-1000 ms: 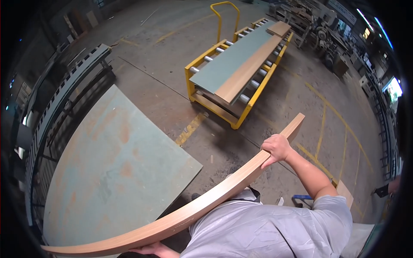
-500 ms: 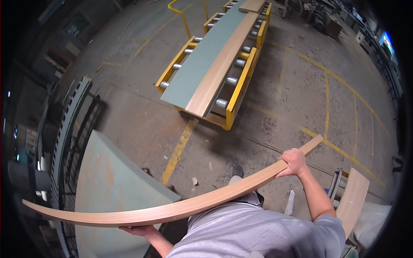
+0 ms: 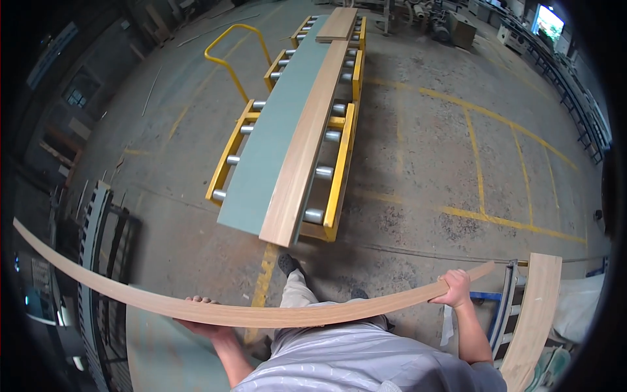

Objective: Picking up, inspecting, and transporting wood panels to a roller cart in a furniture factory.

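A long light-brown wooden plank (image 3: 294, 318) lies across the front of my body, held in both hands; the fisheye view bends it into a curve. My left hand (image 3: 208, 321) supports it left of its middle, palm beneath, with fingertips showing over the far edge. Close to the plank's right end, my right hand (image 3: 455, 289) is wrapped around it. Ahead, a wooden strip (image 3: 290, 179) rests along the right side of a long grey-green board (image 3: 261, 189). Shorter wooden boards (image 3: 336, 25) are stacked at its far end.
The grey-green board lies on a yellow-framed roller cart (image 3: 339, 176) with a yellow handle (image 3: 225, 62). At the left stands a dark roller conveyor (image 3: 91, 255), beside a worn greenish panel (image 3: 170, 353). Another wooden board (image 3: 539, 307) lies at my right, next to a metal roller frame (image 3: 509, 300).
The roller cart appears nearer, and my foot is forward. The plank's left end has risen in view and its right end lowered. My left fingers now show over its far edge.
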`<move>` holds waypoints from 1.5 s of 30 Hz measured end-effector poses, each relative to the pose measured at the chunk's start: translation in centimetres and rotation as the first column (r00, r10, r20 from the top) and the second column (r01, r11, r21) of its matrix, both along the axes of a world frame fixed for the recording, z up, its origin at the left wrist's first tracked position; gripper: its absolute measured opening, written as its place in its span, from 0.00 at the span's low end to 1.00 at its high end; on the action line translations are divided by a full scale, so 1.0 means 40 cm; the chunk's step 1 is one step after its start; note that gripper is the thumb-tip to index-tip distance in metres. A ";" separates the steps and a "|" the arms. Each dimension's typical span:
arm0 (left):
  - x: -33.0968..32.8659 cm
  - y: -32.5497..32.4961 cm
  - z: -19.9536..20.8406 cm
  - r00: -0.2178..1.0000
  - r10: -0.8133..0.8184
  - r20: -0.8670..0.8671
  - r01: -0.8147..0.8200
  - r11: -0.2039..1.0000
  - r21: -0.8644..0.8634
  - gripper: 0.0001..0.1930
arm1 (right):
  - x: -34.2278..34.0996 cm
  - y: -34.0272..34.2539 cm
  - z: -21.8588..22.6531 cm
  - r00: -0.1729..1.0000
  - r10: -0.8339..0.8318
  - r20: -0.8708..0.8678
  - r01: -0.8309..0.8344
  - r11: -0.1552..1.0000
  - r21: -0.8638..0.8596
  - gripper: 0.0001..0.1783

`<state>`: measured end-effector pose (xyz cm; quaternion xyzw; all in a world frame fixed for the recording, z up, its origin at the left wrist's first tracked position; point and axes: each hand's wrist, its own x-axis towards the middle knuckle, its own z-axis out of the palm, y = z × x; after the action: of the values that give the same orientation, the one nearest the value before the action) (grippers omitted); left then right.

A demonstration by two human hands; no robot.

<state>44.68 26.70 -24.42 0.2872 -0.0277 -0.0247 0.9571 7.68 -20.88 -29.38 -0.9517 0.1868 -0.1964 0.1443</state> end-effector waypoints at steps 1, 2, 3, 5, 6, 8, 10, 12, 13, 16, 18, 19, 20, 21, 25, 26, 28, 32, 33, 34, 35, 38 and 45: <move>0.059 -0.023 -0.005 0.999 -0.044 0.006 0.044 0.999 -0.020 0.31 | 0.017 0.012 -0.006 1.000 -0.014 0.006 0.014 1.000 -0.008 0.36; 0.122 -0.054 -0.004 0.998 -0.059 0.011 0.059 0.998 -0.006 0.31 | 0.039 0.029 -0.015 0.998 -0.065 -0.009 0.065 0.998 -0.005 0.36; 0.199 -0.053 -0.017 0.997 -0.077 0.026 0.077 0.997 -0.009 0.31 | 0.077 0.053 -0.017 0.993 -0.117 -0.019 0.117 0.993 0.001 0.36; 0.332 -0.072 -0.038 0.983 -0.163 0.087 0.160 0.986 0.046 0.30 | 0.151 0.096 -0.016 0.984 -0.176 -0.017 0.176 0.984 0.002 0.37; 0.382 -0.084 -0.028 0.999 0.054 -0.003 -0.052 0.966 0.252 0.30 | 0.186 0.116 -0.015 0.980 -0.199 -0.006 0.199 0.980 -0.024 0.37; 0.474 -0.130 0.029 0.995 0.076 -0.071 -0.056 0.967 0.247 0.30 | 0.248 0.158 -0.004 0.971 -0.237 0.010 0.237 0.970 -0.052 0.37; 0.554 -0.155 0.055 0.986 0.101 -0.132 -0.067 0.968 0.242 0.30 | 0.294 0.199 0.017 0.954 -0.301 -0.007 0.301 0.953 -0.045 0.38; 0.637 -0.158 0.033 0.993 0.031 -0.110 -0.014 0.988 0.151 0.28 | 0.330 0.225 0.020 0.944 -0.328 -0.025 0.327 0.944 -0.040 0.38; 0.678 -0.153 0.033 0.994 0.020 -0.104 -0.005 0.989 0.149 0.28 | 0.345 0.236 0.023 0.940 -0.339 -0.043 0.338 0.940 -0.037 0.38; 0.712 -0.183 0.033 0.945 -0.248 -0.215 0.277 0.954 0.116 0.30 | 0.356 0.275 -0.016 0.914 -0.404 -0.036 0.402 0.914 -0.051 0.37; 0.725 -0.247 0.065 0.959 -0.239 -0.152 0.265 0.947 0.183 0.29 | 0.357 0.288 -0.081 0.908 -0.412 -0.083 0.411 0.911 -0.022 0.36; 0.758 -0.236 0.049 0.968 -0.199 -0.149 0.228 0.950 0.212 0.29 | 0.367 0.314 -0.091 0.907 -0.408 -0.101 0.414 0.909 0.052 0.36; 0.788 -0.220 0.047 0.967 -0.212 -0.144 0.240 0.945 0.223 0.29 | 0.393 0.345 -0.062 0.899 -0.425 -0.107 0.431 0.901 0.042 0.34; 0.818 -0.221 0.042 0.963 -0.217 -0.157 0.247 0.947 0.207 0.29 | 0.421 0.361 -0.041 0.895 -0.434 -0.101 0.440 0.897 0.044 0.34; 0.976 -0.229 0.036 0.941 -0.296 -0.164 0.325 0.926 0.194 0.29 | 0.534 0.445 -0.032 0.866 -0.494 -0.074 0.499 0.864 0.071 0.31; 1.014 -0.239 0.044 0.936 -0.311 -0.162 0.339 0.923 0.185 0.29 | 0.563 0.474 -0.050 0.857 -0.509 -0.079 0.514 0.854 0.083 0.31; 1.091 -0.249 0.067 0.888 -0.438 -0.141 0.457 0.874 0.165 0.29 | 0.626 0.542 -0.089 0.841 -0.529 -0.112 0.538 0.840 0.069 0.32; 1.373 -0.172 0.005 0.879 -0.443 -0.179 0.468 0.873 0.139 0.28 | 0.821 0.713 -0.137 0.822 -0.546 -0.161 0.559 0.828 0.043 0.34; 1.429 -0.166 0.020 0.847 -0.499 -0.185 0.524 0.843 0.124 0.28 | 0.865 0.758 -0.141 0.818 -0.547 -0.180 0.561 0.827 0.041 0.34; 1.482 -0.158 0.041 0.810 -0.554 -0.190 0.578 0.808 0.110 0.28 | 0.910 0.803 -0.148 0.813 -0.548 -0.199 0.565 0.824 0.041 0.34; 1.533 -0.135 0.063 0.800 -0.556 -0.226 0.588 0.800 0.116 0.28 | 0.972 0.852 -0.137 0.815 -0.563 -0.137 0.573 0.819 0.044 0.34; 1.676 -0.112 0.033 0.784 -0.567 -0.252 0.609 0.782 0.132 0.29 | 1.073 0.937 -0.090 0.743 -0.613 -0.268 0.643 0.765 0.033 0.35; 1.850 -0.145 0.026 0.671 -0.653 -0.350 0.730 0.666 0.156 0.29 | 1.263 1.072 -0.096 0.593 -0.686 -0.422 0.787 0.605 0.123 0.32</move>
<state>118.69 20.89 -23.38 0.3822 -0.0038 -0.4310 0.8174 58.20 22.00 -33.21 -0.7705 0.6164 -0.0447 0.1564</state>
